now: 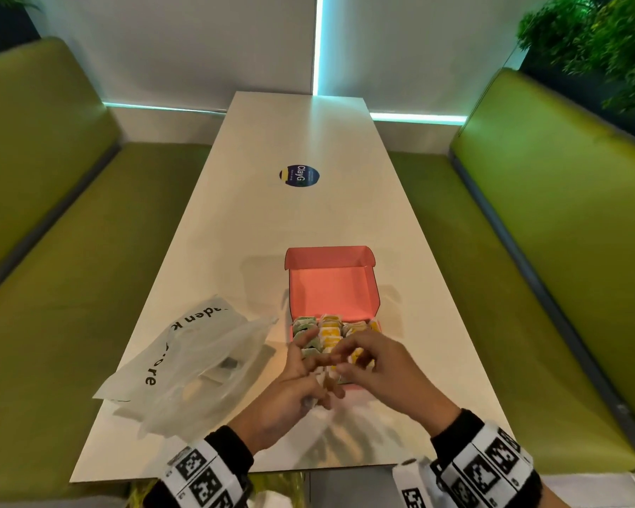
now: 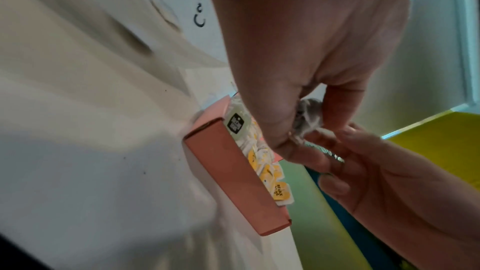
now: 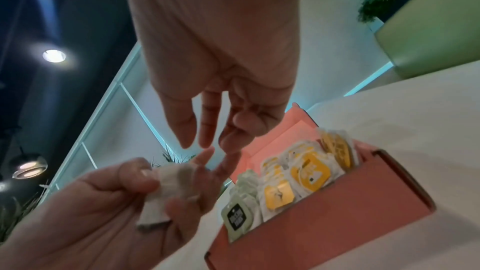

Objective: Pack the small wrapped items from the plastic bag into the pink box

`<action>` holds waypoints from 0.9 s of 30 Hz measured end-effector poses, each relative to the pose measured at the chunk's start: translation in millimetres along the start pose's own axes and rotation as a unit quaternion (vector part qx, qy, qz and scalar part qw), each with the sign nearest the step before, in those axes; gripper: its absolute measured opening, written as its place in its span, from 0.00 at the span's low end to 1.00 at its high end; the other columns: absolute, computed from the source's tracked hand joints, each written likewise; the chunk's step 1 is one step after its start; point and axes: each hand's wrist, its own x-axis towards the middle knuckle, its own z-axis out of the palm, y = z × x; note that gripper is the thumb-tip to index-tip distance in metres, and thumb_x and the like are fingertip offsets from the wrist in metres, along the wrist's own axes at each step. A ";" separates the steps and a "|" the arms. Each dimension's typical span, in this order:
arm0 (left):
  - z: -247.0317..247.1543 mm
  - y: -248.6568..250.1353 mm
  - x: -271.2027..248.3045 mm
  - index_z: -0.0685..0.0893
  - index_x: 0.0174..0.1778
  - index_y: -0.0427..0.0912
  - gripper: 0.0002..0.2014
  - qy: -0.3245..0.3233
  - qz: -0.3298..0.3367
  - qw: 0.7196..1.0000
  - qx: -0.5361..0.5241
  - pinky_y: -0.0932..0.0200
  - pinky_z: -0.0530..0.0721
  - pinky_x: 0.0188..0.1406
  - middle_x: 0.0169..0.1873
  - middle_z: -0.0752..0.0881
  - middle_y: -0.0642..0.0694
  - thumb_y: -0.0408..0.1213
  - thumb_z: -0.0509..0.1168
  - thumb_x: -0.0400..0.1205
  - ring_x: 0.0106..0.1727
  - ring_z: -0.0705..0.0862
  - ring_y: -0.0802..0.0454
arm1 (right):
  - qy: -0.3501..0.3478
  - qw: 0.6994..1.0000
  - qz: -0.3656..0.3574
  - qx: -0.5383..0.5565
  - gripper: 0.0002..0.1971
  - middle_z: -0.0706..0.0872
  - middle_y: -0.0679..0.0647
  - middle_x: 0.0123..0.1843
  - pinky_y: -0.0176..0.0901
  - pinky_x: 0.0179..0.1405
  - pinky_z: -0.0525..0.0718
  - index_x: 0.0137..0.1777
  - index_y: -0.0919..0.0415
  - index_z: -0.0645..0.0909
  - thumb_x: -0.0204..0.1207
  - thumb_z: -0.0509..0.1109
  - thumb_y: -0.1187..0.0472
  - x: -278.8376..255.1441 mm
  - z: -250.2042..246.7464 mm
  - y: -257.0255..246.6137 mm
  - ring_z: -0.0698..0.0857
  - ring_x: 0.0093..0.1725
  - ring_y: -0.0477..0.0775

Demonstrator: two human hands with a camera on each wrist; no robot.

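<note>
Head view: the pink box [image 1: 332, 287] stands open near the counter's [image 1: 308, 221] near edge, lid leaning back; the plastic bag [image 1: 195, 364] lies to its left, towards the counter's left edge. Both hands meet over the box's near wall.
Wrist views: packed wrapped items [image 3: 298, 171], yellow and pale green, stand on edge in rows inside the box; the head view blurs them.
Left hand [image 3: 85, 208]: thumb and fingers [image 3: 135, 174] pinch a pale wrapped item [image 3: 166, 188], crumpled-looking, just above the box's near-left corner.
Right hand [image 3: 215, 52]: fingers [image 3: 207, 122] loosely extended downward, thumb apart, tips close to the left hand's fingertips and the held item; whether they touch it is unclear. It grasps nothing.
Hidden: the held item's print is unreadable. The bag's contents are vague shapes through the plastic. The box's near rows are covered by the hands in the head view.
Elsewhere: a round sticker [image 1: 299, 176] sits mid-counter, and green benches [image 1: 550, 221] flank both long edges.
</note>
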 end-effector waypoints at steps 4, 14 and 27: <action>2.6 -0.4 -0.8 0.57 0.71 0.70 0.47 -0.042 0.001 0.998 -0.054 0.53 0.85 0.51 0.69 0.77 0.49 0.18 0.57 0.65 0.50 0.87 0.50 | -0.091 0.995 -0.024 -0.037 0.16 0.75 0.50 0.58 0.18 0.50 0.71 0.52 0.41 0.84 0.69 0.76 0.62 -0.3 6.1 6.1 0.75 0.53 0.30; -7.7 -8.2 5.0 0.84 0.56 0.41 0.17 0.097 0.015 0.993 0.067 0.60 0.85 0.45 0.49 0.89 0.42 0.19 0.66 0.76 0.48 0.87 0.51 | -0.058 0.994 0.058 -0.078 0.14 0.83 0.46 0.31 0.31 0.34 0.75 0.33 0.44 0.75 0.72 0.73 0.62 1.7 0.6 15.0 0.79 0.29 0.38; -6.4 -9.9 6.9 0.85 0.45 0.35 0.03 0.147 0.020 0.989 0.017 0.62 0.86 0.29 0.31 0.86 0.41 0.30 0.67 0.79 0.30 0.87 0.48 | -0.009 0.998 0.057 -0.035 0.12 0.83 0.41 0.32 0.28 0.33 0.73 0.33 0.45 0.80 0.69 0.76 0.63 -3.5 -3.3 20.4 0.79 0.29 0.42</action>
